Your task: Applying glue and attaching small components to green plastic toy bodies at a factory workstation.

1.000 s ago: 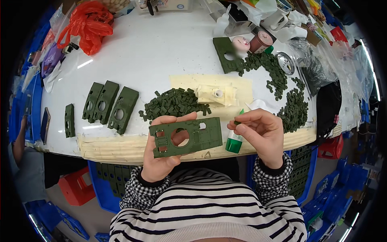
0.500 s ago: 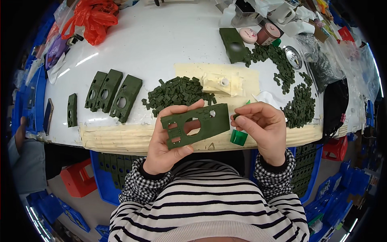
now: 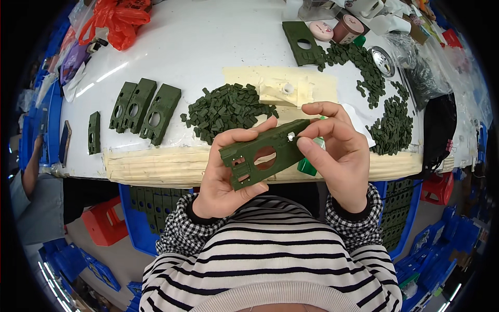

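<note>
hands at work over a white counter (image 3: pixel 171 52), shown from left to right. well to the left of the left hand, a narrow green part (image 3: pixel 94 122) lies on its own; beyond it, farther from the hands, sits a red plastic bag (image 3: pixel 114 23). nearer the left hand, three green plates (image 3: pixel 143 96), each with a large round hole, lie slantwise side by side. lower down, left of the left sleeve, a blue crate (image 3: pixel 132 234) contains rows of similar parts. just beyond the left hand is a heap of small dark green pieces (image 3: pixel 223 112). the left hand (image 3: pixel 214 182) grasps a green pierced part (image 3: pixel 283 149) between thumb and fingers, tilted with its right end higher, in front of the body. beyond the hands stands a cream taped block (image 3: pixel 273 94) with a round white opening. the right hand (image 3: pixel 343 151) is bent, thumb and forefinger tips close together at the right end of the held part; whether they pinch a small piece cannot be told. a green bottle (image 3: pixel 307 166) shows partly behind this hand. farther beyond it lie another green plate (image 3: pixel 294 32) and a pink tin (image 3: pixel 348 30); to its right, a second heap of pieces (image 3: pixel 392 130).
</note>
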A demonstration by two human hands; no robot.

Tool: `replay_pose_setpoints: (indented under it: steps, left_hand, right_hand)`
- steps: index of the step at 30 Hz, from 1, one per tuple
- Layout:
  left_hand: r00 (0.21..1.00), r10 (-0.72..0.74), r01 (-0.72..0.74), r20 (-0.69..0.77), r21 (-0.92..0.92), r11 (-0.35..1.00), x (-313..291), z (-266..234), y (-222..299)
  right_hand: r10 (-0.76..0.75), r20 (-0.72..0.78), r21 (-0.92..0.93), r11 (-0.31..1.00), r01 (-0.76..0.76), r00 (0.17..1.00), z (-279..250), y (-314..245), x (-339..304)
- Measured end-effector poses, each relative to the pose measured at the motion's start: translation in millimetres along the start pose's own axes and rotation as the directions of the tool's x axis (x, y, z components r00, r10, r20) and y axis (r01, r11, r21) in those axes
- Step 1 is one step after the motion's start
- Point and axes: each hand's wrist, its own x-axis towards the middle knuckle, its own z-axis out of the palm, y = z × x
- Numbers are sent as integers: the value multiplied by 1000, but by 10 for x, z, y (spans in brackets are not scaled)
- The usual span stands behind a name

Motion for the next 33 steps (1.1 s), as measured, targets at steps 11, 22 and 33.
replay_pose_setpoints:
  steps: [11,22,33]
  left_hand:
    - [1000,22,-22,-4,40,999,-6,24,-20]
    - [999,31,-32,27,28,999,-19,-14,-33]
    - [997,66,-68,49,48,996,-38,-49,-64]
  right_hand:
    - [36,0,77,996,-36,999,28,33,-19]
    - [18,-4,50,999,-17,1000,65,54,-12]
    - [-5,-12,12,1000,5,1000,74,94,-14]
